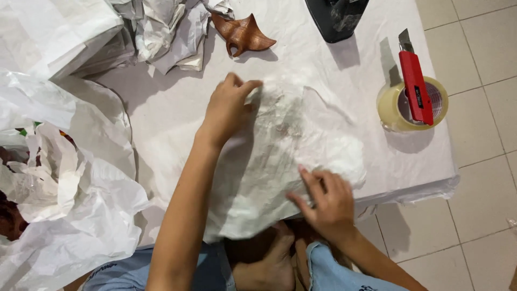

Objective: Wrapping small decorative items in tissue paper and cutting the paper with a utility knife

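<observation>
Head view looked down on a low table (377, 161) covered in pale paper, set on a floor of light square tiles (479, 215) along the right side. A big heap of crumpled white paper (70, 205) filled the left of the scene, and more loose sheets (167, 32) lay bunched at the far left of the table. A crinkled sheet of white wrapping paper (291, 156) lay spread in the middle of the table, its near edge hanging over the table's rim toward the person's lap. A black object (336, 19) stood at the far edge, cut off by the frame. A roll of clear tape (389, 110) sat on the right, with a red box cutter (416, 86) resting across it. A small carved brown wooden figure (242, 35) lay far and left of centre.

The left hand (226, 110) reached out on a straight arm, fingers curled and pinching the sheet's far edge. The right hand (326, 202) lay near, fingers spread flat, pressing on the sheet's near part without clasping it.
</observation>
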